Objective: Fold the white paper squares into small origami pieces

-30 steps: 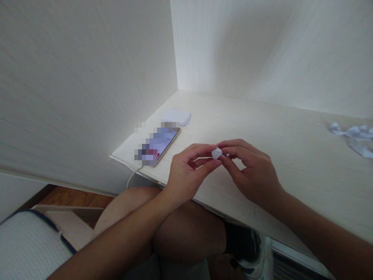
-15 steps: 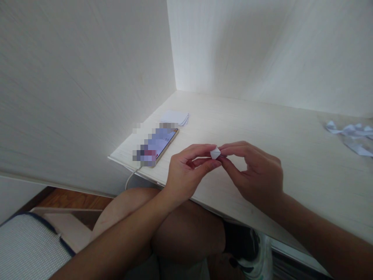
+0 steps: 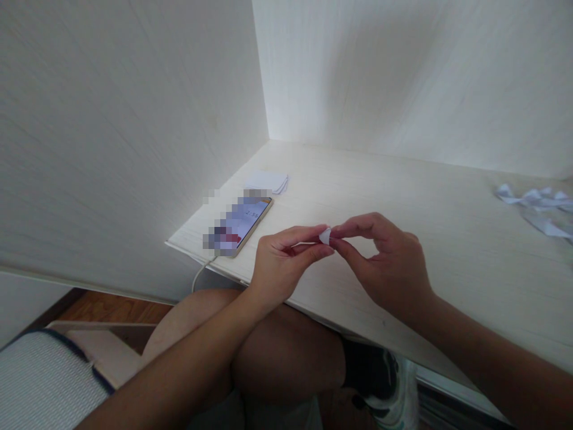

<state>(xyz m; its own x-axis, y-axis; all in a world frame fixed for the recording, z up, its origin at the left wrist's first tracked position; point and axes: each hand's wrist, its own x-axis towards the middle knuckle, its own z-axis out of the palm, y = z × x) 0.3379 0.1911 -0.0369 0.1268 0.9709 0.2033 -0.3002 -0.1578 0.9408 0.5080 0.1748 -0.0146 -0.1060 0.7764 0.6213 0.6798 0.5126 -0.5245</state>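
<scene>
A small folded piece of white paper [image 3: 325, 236] is pinched between my two hands, above the front part of the white desk. My left hand [image 3: 286, 260] grips it from the left with thumb and fingers. From the right, the fingertips and thumb of my right hand [image 3: 387, 257] close on its other edge. The fingers cover part of the paper, so its full shape is hidden.
A phone [image 3: 246, 224] with a lit screen and a cable [image 3: 199, 276] lies left of my hands. Behind it is a small stack of white paper [image 3: 267, 181]. Several folded white paper pieces [image 3: 539, 200] lie at the right. White panels [image 3: 179, 107] rise left and behind.
The folded paper has turned in my fingers and now shows a narrower, curved side. Both hands keep their pinch and have shifted slightly left.
</scene>
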